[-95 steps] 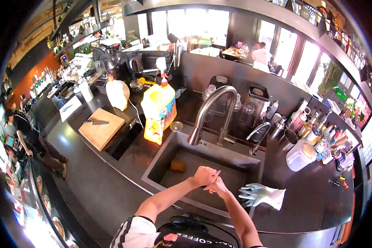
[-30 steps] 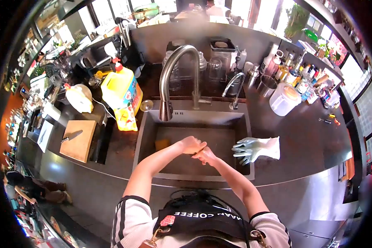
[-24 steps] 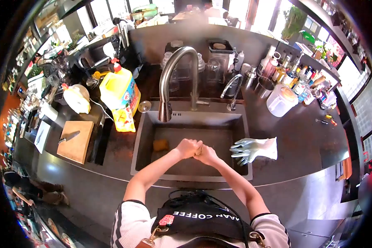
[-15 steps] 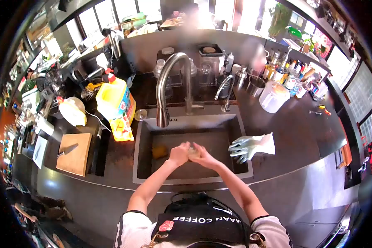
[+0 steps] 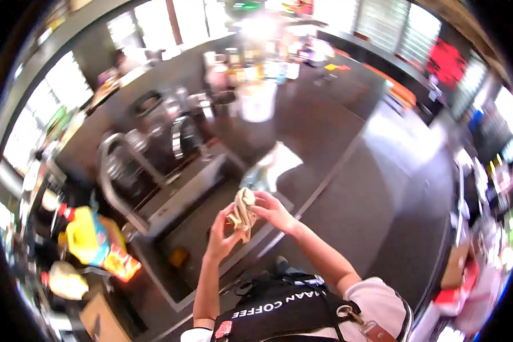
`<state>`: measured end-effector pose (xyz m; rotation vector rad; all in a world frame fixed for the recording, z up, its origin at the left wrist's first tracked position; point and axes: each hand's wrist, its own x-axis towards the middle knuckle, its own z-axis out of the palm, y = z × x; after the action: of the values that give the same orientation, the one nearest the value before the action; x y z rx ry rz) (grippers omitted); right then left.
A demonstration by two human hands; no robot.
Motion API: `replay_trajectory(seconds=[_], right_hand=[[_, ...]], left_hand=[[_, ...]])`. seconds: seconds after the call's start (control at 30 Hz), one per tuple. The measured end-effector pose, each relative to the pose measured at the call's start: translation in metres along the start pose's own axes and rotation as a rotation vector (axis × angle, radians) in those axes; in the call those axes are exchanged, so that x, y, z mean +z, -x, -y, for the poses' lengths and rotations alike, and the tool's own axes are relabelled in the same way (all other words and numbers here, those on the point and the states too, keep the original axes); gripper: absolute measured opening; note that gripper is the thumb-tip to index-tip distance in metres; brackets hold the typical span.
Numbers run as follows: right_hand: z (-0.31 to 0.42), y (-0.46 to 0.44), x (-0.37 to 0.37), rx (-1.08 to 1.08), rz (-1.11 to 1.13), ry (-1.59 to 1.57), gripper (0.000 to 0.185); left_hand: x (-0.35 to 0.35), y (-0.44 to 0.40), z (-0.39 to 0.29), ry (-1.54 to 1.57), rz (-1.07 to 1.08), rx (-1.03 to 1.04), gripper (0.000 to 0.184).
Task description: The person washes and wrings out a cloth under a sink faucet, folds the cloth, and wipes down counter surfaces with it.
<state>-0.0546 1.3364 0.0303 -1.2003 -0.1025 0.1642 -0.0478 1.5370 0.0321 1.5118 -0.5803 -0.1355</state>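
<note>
So the beige cloth (image 5: 245,212) is up in the air around the right end of the sink (image 5: 195,199), bunched between both hands. Left hand (image 5: 217,240) has its fingers curled on the lower left side of it, right hand (image 5: 274,214) is pinching it from the other side, so yeah, both are gripping.

Right behind the cloth there's a pale rubber glove (image 5: 277,167) on the counter (image 5: 330,108), and its finger end gets lost behind the bundle — can't tell if they touch. The big faucet (image 5: 109,181) arches over the left part of the sink, with a smaller tap (image 5: 177,137) farther along. There's a brownish sponge (image 5: 179,257) down in the basin. Left of that is a yellow jug (image 5: 84,235), and the wooden board (image 5: 101,320) is cut off by the bottom edge.

Lots of blur here: the white tub (image 5: 257,104) is smeared and the bottles (image 5: 233,68) behind it are mush — no chance of reading labels. Fingertips behind the cloth are hidden too.
</note>
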Motion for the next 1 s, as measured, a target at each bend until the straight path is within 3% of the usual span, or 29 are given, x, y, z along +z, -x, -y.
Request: replay_trajectory(seconds=[0.1,0.13,0.23,0.33,0.43,0.53,0.63,0.67,0.7,0.77,0.8,0.83,1.0], right_hand=[[0.044,0.048,-0.041,-0.12,-0.052,0.052,0.039],[0.052,0.062,-0.058,-0.126,-0.084,0.013,0.038],[0.076,0.115,-0.099,-0.144,-0.444,-0.291,0.038],[0.078,0.182,-0.162,-0.198,-0.625,-0.571,0.042],[0.088,0.239,-0.226,-0.288,-0.85,-0.506,0.045],[0.096,0.288,-0.293,-0.375,-0.995,-0.515,0.045],[0.111,0.323,-0.343,-0.407,-1.05,-0.521,0.045],[0.115,0.333,-0.358,-0.405,-1.092,-0.54,0.045],[0.123,0.342,-0.371,-0.425,-1.105,-0.512,0.044],[0.137,0.357,-0.398,-0.42,-1.146,-0.549,0.044],[0.141,0.365,-0.412,-0.41,-1.172,-0.556,0.044],[0.155,0.369,-0.418,-0.397,-1.194,-0.57,0.045],[0.179,0.381,-0.507,-0.445,-1.316,-0.519,0.043]], left_hand=[[0.029,-0.02,-0.015,-0.111,0.166,0.113,0.045],[0.045,-0.026,-0.041,-0.247,0.146,0.141,0.03],[0.071,-0.044,-0.048,-0.298,0.103,0.391,0.008],[0.109,-0.065,-0.091,-0.206,0.125,0.565,0.02],[0.167,-0.093,-0.137,-0.068,0.127,0.859,0.035],[0.246,-0.131,-0.181,0.173,0.227,1.22,0.031],[0.347,-0.149,-0.219,0.222,0.149,1.327,0.028],[0.385,-0.164,-0.223,0.356,0.113,1.446,0.028],[0.387,-0.175,-0.234,0.234,0.375,1.394,0.034],[0.419,-0.193,-0.236,0.205,0.484,1.306,0.04],[0.456,-0.195,-0.224,0.296,0.339,1.26,0.026],[0.488,-0.199,-0.218,0.383,0.196,1.199,0.024],[0.577,-0.255,-0.23,0.48,0.383,0.962,0.039]])
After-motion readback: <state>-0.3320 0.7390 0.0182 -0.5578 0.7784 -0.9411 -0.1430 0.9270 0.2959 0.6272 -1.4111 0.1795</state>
